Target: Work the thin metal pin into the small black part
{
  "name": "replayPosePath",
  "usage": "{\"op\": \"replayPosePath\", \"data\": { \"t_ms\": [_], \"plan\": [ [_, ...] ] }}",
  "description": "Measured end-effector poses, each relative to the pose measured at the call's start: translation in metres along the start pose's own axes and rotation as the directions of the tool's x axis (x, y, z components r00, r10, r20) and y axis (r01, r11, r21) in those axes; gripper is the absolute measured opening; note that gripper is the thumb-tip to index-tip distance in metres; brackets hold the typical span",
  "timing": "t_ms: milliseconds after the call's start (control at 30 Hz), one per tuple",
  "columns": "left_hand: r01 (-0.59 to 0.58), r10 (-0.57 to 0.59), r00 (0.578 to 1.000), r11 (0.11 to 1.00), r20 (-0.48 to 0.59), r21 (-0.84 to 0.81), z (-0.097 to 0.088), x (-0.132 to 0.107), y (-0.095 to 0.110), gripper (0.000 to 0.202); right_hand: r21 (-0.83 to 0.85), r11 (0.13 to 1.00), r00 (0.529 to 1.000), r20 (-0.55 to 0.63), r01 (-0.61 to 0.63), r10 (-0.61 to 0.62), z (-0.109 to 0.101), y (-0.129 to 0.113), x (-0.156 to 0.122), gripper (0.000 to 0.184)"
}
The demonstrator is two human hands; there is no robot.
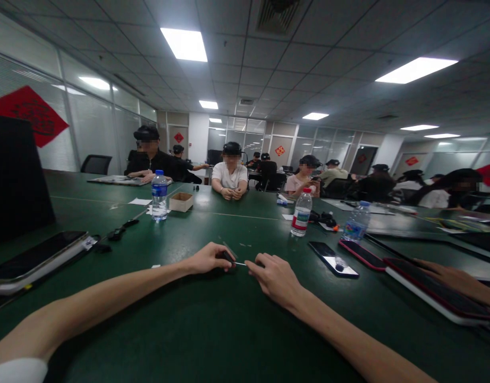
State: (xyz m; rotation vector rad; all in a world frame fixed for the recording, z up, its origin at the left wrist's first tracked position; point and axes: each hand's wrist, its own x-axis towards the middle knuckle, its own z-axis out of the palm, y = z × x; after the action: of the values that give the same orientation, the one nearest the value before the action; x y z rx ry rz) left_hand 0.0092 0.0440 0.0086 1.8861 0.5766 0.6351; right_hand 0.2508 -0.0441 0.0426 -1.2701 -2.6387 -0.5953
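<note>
Near the middle of the green table, my left hand is closed around the dark handle of what looks like a small screwdriver. Its thin, shiny metal shaft points right, towards my right hand. The right fingers are bent and pressed together at the far end of the shaft, so the tip is hidden. Both hands are just above or resting on the tabletop; I cannot tell which. A thin, clear strip shows just behind the left fingers.
Right of my hands lie a phone and a red-edged phone. Water bottles stand ahead: blue-capped, red-capped and another. A small box sits ahead left. Another person's hand is at far right. Several people sit around.
</note>
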Motion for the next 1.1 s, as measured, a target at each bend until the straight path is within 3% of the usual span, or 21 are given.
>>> {"op": "replayPosePath", "data": {
  "t_ms": [367,633,833,1100],
  "plan": [
    [-0.021,0.013,0.998,0.992,-0.06,-0.127,0.0,0.003,-0.01,0.036,0.142,0.986,0.99,-0.093,-0.089,0.102,0.015,-0.003,-0.002,0.03],
    [-0.008,0.001,0.998,0.993,-0.058,-0.12,0.001,0.003,-0.006,0.039,0.212,0.972,0.987,-0.101,-0.101,0.124,0.019,0.003,-0.001,0.028],
    [0.033,-0.04,0.997,0.995,-0.068,-0.096,0.001,0.004,-0.004,0.043,0.149,0.986,0.994,-0.066,-0.08,0.09,0.014,0.008,0.001,0.03],
    [-0.028,0.029,0.999,0.999,-0.032,0.029,0.004,0.005,-0.006,0.037,0.008,1.0,1.0,0.01,0.014,-0.014,-0.006,0.008,0.005,0.027]
  ]
}}
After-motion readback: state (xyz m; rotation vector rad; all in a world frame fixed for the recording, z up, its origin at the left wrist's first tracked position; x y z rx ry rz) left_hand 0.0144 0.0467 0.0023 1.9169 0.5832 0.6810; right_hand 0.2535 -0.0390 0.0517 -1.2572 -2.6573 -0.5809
